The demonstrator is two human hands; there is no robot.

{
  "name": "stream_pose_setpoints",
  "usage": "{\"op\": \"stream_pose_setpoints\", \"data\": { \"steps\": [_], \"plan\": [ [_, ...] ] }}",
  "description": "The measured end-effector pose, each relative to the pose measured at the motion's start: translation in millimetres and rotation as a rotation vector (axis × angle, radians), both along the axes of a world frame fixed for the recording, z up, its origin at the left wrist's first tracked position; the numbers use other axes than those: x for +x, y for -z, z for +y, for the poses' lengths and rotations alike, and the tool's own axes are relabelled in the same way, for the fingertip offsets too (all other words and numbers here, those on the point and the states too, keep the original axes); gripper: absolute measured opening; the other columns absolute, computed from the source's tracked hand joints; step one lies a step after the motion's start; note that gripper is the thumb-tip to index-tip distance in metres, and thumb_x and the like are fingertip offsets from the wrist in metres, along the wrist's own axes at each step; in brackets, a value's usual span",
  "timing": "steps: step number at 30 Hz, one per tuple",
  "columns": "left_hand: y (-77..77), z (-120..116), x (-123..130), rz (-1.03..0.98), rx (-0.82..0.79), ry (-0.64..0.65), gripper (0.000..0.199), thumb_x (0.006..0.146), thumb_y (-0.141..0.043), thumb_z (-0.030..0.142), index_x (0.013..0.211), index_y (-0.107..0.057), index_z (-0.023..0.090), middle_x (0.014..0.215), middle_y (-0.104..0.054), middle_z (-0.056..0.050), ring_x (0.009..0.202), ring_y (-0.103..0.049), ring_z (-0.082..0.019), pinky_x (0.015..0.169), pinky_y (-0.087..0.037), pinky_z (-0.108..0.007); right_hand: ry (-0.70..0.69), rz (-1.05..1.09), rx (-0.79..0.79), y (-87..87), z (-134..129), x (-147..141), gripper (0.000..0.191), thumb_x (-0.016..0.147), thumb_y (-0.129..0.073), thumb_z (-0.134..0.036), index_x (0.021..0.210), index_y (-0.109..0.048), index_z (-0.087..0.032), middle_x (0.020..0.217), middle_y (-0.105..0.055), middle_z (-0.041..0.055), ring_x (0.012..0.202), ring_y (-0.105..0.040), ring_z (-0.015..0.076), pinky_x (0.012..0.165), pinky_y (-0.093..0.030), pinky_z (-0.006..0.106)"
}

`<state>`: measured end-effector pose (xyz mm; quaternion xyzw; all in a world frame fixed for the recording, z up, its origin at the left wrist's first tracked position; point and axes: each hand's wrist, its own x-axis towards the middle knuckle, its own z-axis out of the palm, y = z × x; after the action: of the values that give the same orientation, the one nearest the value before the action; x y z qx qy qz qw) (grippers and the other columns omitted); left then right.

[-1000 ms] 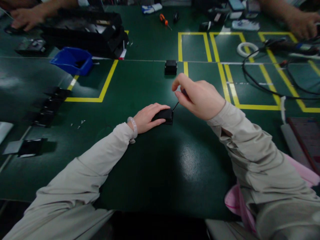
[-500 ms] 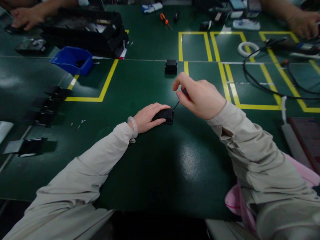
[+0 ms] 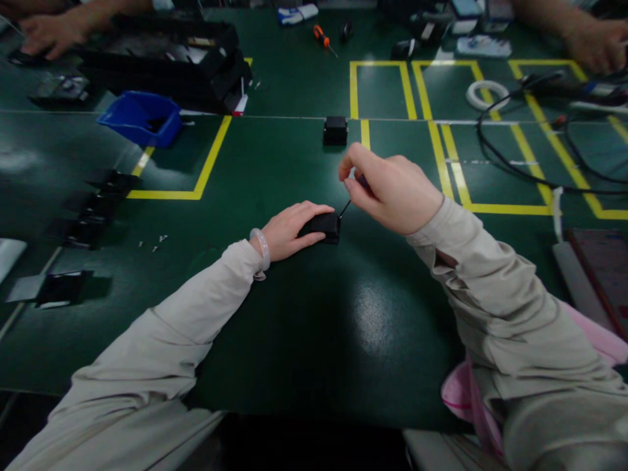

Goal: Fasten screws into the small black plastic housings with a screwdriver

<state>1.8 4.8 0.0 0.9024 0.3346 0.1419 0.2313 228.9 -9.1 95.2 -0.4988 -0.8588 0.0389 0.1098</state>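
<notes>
The black block (image 3: 326,227) lies on the worktop (image 3: 294,327), well in from its near edge, gripped by my left hand (image 3: 286,233). My right hand (image 3: 397,193) is closed around a thin-shafted tool (image 3: 345,209) slanting to the block's right end; tilting it further could make the tip slip. My left sleeve (image 3: 181,311), swinging toward the left edge, could scatter the small screws (image 3: 163,239).

The right hand (image 3: 395,191) mostly hides the tool handle (image 3: 362,182).

Workshop | green workbench (image 3: 294,314) | yellow-taped zones (image 3: 383,64) | orange-handled screwdriver (image 3: 322,36) | loose screws (image 3: 162,238)
</notes>
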Motion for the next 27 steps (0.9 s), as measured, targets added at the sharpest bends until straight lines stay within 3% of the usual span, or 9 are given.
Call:
{"op": "stream_pose_setpoints", "data": {
  "steps": [8,16,23,27],
  "plan": [
    [0.5,0.7,-0.2,-0.005,0.014,0.012,0.047,0.098,-0.049,0.042,0.139,-0.046,0.019,0.127,-0.058,-0.011,0.117,-0.055,-0.026,0.104,-0.042,-0.041,-0.009,0.017,0.000,0.7,0.9,0.6,0.030,0.098,-0.038,-0.037,0.116,-0.055,-0.019,0.090,-0.069,0.0049,0.078,-0.064,0.0211,0.070,-0.041,0.031],
    [0.6,0.5,-0.3,-0.010,0.017,0.011,0.046,0.098,-0.049,0.040,0.139,-0.046,0.019,0.127,-0.058,-0.011,0.118,-0.055,-0.025,0.104,-0.042,-0.040,-0.012,0.002,-0.010,-1.2,-0.8,-0.5,0.029,0.096,-0.038,-0.029,0.116,-0.056,-0.019,0.086,-0.069,0.0045,0.074,-0.062,0.0207,0.068,-0.039,0.031],
    [1.5,1.0,-0.6,0.000,0.024,0.012,0.048,0.098,-0.049,0.041,0.139,-0.046,0.018,0.127,-0.058,-0.011,0.117,-0.055,-0.025,0.103,-0.042,-0.039,-0.008,0.007,-0.012,-0.1,0.2,-0.8,0.030,0.099,-0.037,-0.036,0.115,-0.056,-0.020,0.090,-0.069,0.0047,0.078,-0.064,0.0208,0.071,-0.041,0.032],
    [1.9,0.7,-0.4,0.003,0.021,0.004,0.047,0.098,-0.049,0.042,0.139,-0.046,0.019,0.126,-0.058,-0.010,0.116,-0.056,-0.025,0.102,-0.043,-0.039,0.000,0.002,-0.009,0.1,0.1,-1.3,0.031,0.098,-0.036,-0.032,0.117,-0.056,-0.019,0.089,-0.069,0.0052,0.078,-0.065,0.0217,0.072,-0.042,0.033]
  ]
}}
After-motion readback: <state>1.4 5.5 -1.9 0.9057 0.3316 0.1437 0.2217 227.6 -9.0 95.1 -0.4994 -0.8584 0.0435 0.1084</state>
